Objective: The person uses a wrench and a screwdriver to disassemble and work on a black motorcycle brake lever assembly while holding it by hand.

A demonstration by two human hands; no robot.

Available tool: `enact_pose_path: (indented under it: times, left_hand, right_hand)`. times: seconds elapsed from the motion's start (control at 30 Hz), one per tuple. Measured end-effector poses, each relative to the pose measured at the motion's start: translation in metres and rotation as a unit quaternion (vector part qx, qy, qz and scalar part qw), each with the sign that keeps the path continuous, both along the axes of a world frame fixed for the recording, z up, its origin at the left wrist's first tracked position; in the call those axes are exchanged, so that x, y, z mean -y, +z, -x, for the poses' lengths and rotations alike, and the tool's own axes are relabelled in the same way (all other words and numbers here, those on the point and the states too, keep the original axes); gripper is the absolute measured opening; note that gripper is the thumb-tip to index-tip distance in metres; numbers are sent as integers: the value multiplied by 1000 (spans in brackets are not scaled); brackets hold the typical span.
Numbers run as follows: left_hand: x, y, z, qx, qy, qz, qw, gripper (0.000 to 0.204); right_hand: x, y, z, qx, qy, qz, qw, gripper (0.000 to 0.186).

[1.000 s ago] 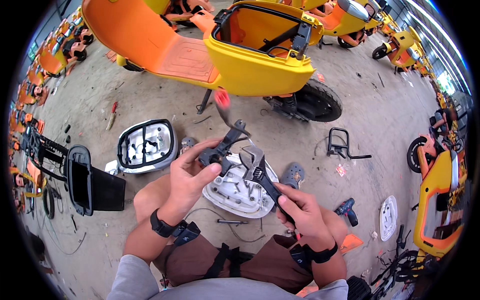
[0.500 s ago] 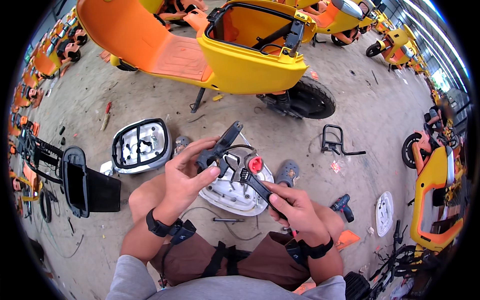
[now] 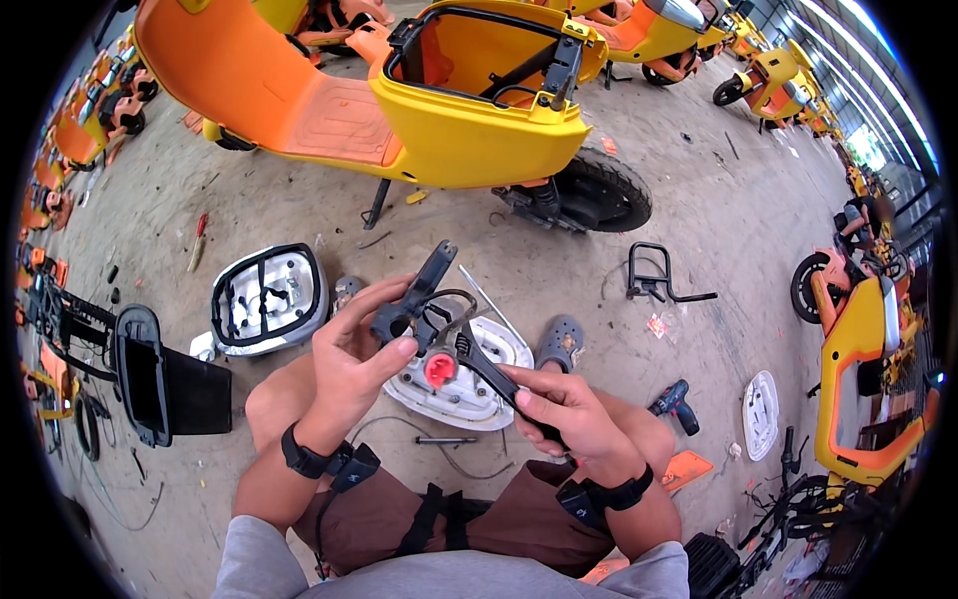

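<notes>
My left hand (image 3: 349,347) is closed around a dark metal bracket (image 3: 431,275), its long arm pointing up and away. A short black cable (image 3: 461,297) loops from it, and a red round plastic piece (image 3: 439,370) hangs just below. In my right hand (image 3: 571,409) is a black adjustable wrench (image 3: 491,377), gripped by the handle. Its jaws are right beside the red piece and the cable; whether they touch anything is unclear. Under both hands, a white molded panel (image 3: 499,349) lies on the floor between my feet.
A yellow-orange scooter (image 3: 479,130) with an open seat compartment stands ahead. On the floor are a white-and-black shell (image 3: 317,299), a black bin (image 3: 195,389), a black tubular frame (image 3: 659,275), a cordless drill (image 3: 677,407), a screwdriver (image 3: 199,240) and a white oval cover (image 3: 760,414).
The red piece has swung from the right of the wrench's jaws to their left, and the cable has turned with it. Both hands keep their holds; the view has shifted slightly.
</notes>
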State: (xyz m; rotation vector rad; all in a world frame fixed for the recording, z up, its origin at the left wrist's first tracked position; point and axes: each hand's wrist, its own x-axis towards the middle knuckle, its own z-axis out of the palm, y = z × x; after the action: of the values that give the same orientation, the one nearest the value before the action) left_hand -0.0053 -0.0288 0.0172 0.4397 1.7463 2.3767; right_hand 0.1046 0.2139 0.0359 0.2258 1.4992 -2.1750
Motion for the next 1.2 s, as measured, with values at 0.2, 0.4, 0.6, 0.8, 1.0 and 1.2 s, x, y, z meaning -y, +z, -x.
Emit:
enact_pose_path:
  times: [0.2, 0.4, 0.6, 0.8, 1.0, 1.2]
  left_hand:
    - [1, -4, 1, -16, 19, 28, 999, 53]
    - [0, -3, 2, 2, 12, 25, 1000, 53]
    - [3, -5, 1, 15, 15, 23, 1000, 53]
    - [-1, -3, 1, -10, 11, 27, 1000, 54]
    - [4, -19, 6, 8, 17, 59, 998, 53]
    - [5, -31, 8, -43, 30, 109, 993, 53]
  right_hand:
    - [5, -1, -2, -28, -15, -51, 998, 44]
    - [2, 1, -2, -45, -15, -60, 997, 44]
    - [4, 3, -2, -52, -8, -80, 995, 44]
    - [3, 1, -2, -56, -3, -68, 996, 45]
    - [0, -12, 3, -59, 15, -8, 998, 46]
    - [0, -13, -1, -75, 12, -66, 995, 48]
